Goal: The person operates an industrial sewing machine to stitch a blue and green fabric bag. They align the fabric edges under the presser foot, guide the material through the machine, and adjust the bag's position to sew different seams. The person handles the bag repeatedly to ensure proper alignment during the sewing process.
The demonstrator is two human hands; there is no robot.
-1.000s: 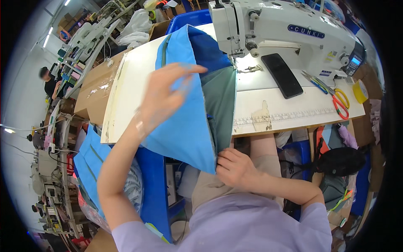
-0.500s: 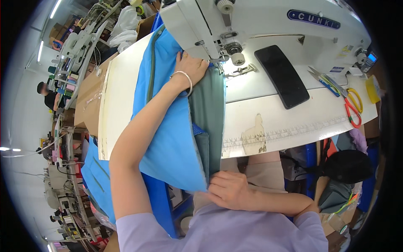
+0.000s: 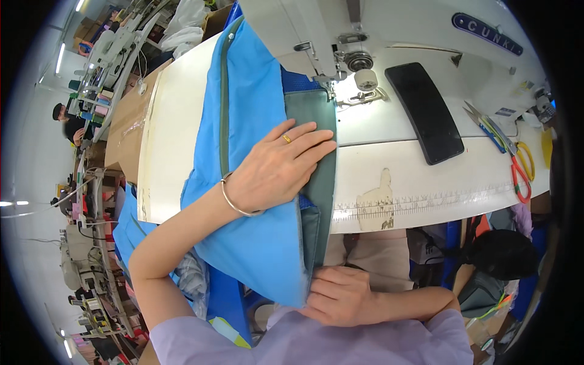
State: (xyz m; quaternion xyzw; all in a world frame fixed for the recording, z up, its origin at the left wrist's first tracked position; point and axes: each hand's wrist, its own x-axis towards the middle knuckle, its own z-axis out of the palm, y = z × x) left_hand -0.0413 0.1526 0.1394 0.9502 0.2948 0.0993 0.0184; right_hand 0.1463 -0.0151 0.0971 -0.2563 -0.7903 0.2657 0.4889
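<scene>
A blue fabric piece (image 3: 243, 255) with a grey-green panel (image 3: 309, 111) along its right side lies across the sewing table and hangs over the front edge. My left hand (image 3: 274, 167) rests flat on it, palm down and fingers spread, the fingertips on the green panel. At the near lower corner of the cloth, my right hand (image 3: 342, 295) is closed on the fabric edge. The far end of the green panel reaches the needle area (image 3: 330, 91) of the sewing machine (image 3: 286, 30). A dark green zipper strip (image 3: 224, 115) runs down the blue part.
Right of the needle, a black phone (image 3: 424, 112) lies on the white table (image 3: 365, 161). Beyond it are scissors (image 3: 517, 170) with red and yellow handles and a roll of yellow tape (image 3: 547, 148). A cardboard box (image 3: 125, 134) borders the table's left side.
My left hand has come back from beside the needle toward me and now lies spread on the panel. My right hand still grips the corner, slightly lower.
</scene>
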